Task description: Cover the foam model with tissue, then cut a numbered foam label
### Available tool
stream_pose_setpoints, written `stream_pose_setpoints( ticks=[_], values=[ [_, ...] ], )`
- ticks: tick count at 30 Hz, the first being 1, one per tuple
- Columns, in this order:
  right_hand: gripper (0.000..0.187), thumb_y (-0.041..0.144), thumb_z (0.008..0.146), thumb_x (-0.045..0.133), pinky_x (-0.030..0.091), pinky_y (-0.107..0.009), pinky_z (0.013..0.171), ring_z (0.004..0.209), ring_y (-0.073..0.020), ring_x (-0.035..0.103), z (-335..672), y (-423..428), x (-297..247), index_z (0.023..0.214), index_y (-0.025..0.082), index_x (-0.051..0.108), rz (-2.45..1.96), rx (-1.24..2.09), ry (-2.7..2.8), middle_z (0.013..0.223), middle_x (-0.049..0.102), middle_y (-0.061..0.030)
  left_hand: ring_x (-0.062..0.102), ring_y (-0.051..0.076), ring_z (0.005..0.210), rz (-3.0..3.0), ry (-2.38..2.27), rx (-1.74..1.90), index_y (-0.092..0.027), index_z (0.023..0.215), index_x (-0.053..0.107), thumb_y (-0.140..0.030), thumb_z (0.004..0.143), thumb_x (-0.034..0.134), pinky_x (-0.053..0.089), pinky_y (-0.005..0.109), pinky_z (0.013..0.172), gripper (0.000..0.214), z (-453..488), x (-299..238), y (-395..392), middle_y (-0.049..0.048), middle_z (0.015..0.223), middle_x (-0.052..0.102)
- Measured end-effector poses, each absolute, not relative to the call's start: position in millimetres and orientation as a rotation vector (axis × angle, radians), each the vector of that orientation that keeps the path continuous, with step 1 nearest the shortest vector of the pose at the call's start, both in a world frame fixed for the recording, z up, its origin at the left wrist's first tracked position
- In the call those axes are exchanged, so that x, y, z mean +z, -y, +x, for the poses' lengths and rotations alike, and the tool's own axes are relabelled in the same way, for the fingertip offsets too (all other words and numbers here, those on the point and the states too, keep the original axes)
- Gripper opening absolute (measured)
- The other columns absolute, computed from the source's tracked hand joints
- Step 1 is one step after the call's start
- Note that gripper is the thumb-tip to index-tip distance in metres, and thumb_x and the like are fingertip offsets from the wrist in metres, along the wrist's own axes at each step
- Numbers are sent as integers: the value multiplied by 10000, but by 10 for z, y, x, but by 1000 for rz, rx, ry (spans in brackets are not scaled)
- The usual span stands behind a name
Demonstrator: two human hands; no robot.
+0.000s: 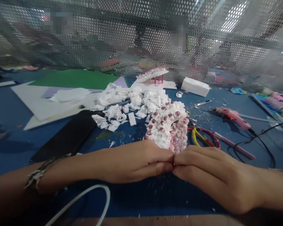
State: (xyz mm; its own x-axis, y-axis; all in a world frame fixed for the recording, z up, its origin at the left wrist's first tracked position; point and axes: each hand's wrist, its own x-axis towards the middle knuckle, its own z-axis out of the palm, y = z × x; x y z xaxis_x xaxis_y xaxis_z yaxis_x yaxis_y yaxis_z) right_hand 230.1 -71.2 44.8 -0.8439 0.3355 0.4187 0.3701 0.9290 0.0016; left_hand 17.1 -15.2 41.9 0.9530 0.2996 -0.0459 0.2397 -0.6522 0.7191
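My left hand (141, 161) and my right hand (212, 172) meet at the fingertips near the table's front. Both have their fingers pressed together in a pinch; whatever lies between them is too small or hidden to name. Just behind the fingertips stands a craft piece (163, 125) covered in crumpled white paper, dotted with dark-red rolled rosettes. Its right side (180, 135) is packed with pale pink rosettes. My hands hide its lower edge, so I cannot tell whether they touch it. Scraps of white paper (134, 97) lie in a heap beyond it.
Right of the craft piece lie red-and-yellow pliers (200, 136), a pink glue gun (235, 117) with its cable, a pink stick (234, 145) and a cutter knife (202, 103). A black phone-like slab (68, 135) is at left. A small white model (153, 78) stands behind, before a perforated metal screen (122, 40).
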Motion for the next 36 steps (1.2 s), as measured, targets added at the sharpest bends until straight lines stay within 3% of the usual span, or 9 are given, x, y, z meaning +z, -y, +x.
stream_pose_setpoints(
  ticks=[4,7,10,12,14,18,23,29,36],
  values=[
    [267,127,969,391,522,-191,683,773,-96,636,2446,688,404,860,173,629,-494,48,2556,857,682,-45,562,113,650,2302,-190,79,-206,751,453,-230,981,393,420,191,624,240,172,393,184,-13,700,596],
    [170,135,940,485,516,-185,683,749,-81,642,2661,510,429,839,204,603,-812,-3,2287,809,685,-2,573,128,643,2453,-80,87,-212,698,442,-230,997,355,444,214,671,312,77,417,232,-7,657,615],
    [75,185,875,620,498,-188,629,698,-79,627,2821,289,416,803,199,635,-1051,-16,2133,781,682,9,483,121,527,2687,-305,243,-202,653,435,-220,997,321,406,232,587,363,-40,432,143,-14,561,543],
    [89,169,882,607,518,-210,708,787,-94,648,2822,182,365,853,190,688,-989,-2,2207,869,698,-20,463,110,503,2766,-498,355,-191,666,465,-237,986,333,355,225,522,350,-95,427,-30,-12,560,524],
    [149,132,893,578,526,-223,758,849,-102,659,2747,116,290,910,186,716,-895,-6,2277,934,707,-39,496,106,516,2805,-660,347,-177,713,517,-259,980,340,341,220,525,330,-123,412,-249,-7,585,552],
    [130,125,886,591,528,-201,708,787,-96,680,2550,12,114,935,169,703,-842,13,2292,887,736,-28,574,138,654,2887,-833,362,-155,830,596,-310,967,350,373,230,614,322,-123,353,-567,35,743,641],
    [93,125,881,581,521,-189,661,741,-88,675,2461,-131,-30,876,165,665,-845,0,2275,839,729,-10,625,178,860,2899,-834,375,-163,1150,597,-289,974,316,421,246,720,354,-87,199,-599,88,1003,679],
    [181,131,926,514,535,-224,832,932,-117,671,2421,-115,-78,953,172,688,-725,-75,2319,1000,704,-55,601,188,801,2940,-793,366,-163,1226,579,-242,964,301,429,287,724,390,-36,87,-559,100,930,660],
    [255,98,921,498,540,-238,809,959,-135,659,2460,-97,-207,1110,170,653,-721,-158,2361,1039,695,-59,577,168,839,2881,-779,431,-153,1266,541,-252,979,312,429,268,782,380,-20,54,-540,94,1000,633]
  ],
)
